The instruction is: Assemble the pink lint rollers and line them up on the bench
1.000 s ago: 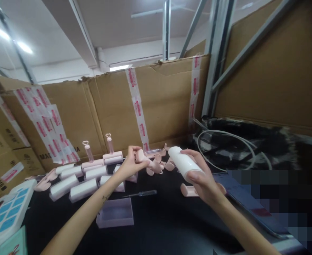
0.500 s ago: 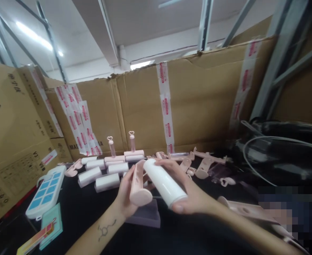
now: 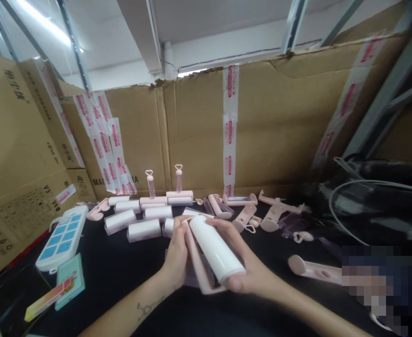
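Observation:
My left hand (image 3: 177,255) is closed around a pink lint roller holder (image 3: 199,267), a curved piece with rounded ends, now tilted. In my right hand (image 3: 251,264) is a white sticky lint roll (image 3: 217,248), gripped near its two ends and lying right against the holder's open side. Whether the roll is seated in it I cannot tell. Behind and partly hidden by my hands is a translucent plastic cover (image 3: 191,276) on the black table. Several white rolls in clear covers (image 3: 144,230) lie beyond my left hand.
Two pink lint rollers with upright heart-topped handles (image 3: 179,180) stand at the back. Loose pink holders (image 3: 271,217) are scattered back right. Leftward are a blue-and-white tray (image 3: 61,238) and a teal card (image 3: 70,281). A cardboard wall (image 3: 191,131) closes off the rear.
The pink holder has turned so that its open side faces the white roll, and the two have come together. My left hand has moved toward my right.

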`<state>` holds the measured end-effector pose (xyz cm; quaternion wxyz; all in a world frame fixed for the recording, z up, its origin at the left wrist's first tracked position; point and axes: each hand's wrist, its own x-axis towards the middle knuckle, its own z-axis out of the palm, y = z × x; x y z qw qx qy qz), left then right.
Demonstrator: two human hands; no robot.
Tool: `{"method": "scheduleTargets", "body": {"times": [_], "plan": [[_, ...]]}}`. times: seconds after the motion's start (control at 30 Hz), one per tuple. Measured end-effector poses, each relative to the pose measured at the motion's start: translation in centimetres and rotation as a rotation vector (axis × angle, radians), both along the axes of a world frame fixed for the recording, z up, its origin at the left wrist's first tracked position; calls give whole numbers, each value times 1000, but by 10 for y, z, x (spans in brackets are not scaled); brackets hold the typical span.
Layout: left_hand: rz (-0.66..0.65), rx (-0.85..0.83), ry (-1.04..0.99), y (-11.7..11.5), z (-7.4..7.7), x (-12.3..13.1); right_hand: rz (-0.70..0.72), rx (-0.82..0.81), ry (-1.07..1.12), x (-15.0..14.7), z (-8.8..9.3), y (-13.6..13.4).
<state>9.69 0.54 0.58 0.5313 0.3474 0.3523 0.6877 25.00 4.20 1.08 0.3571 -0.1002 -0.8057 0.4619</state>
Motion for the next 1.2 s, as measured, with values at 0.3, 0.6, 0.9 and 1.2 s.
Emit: {"method": "scheduleTargets", "body": {"times": [0.3,0.6,0.9,1.2], "plan": [[-91,31,2,-7,5,2,-123,290,-116,1,-1,-3],[-102,8,-50,-8,8,1,-150,293,-137,8,-1,-5],[-68,103,-160,-15,21,-3,-166,-249,100,-4,-1,-15],[-15,129,-69,-8,19,-12,147,-665,267,-9,-20,-18]]}}
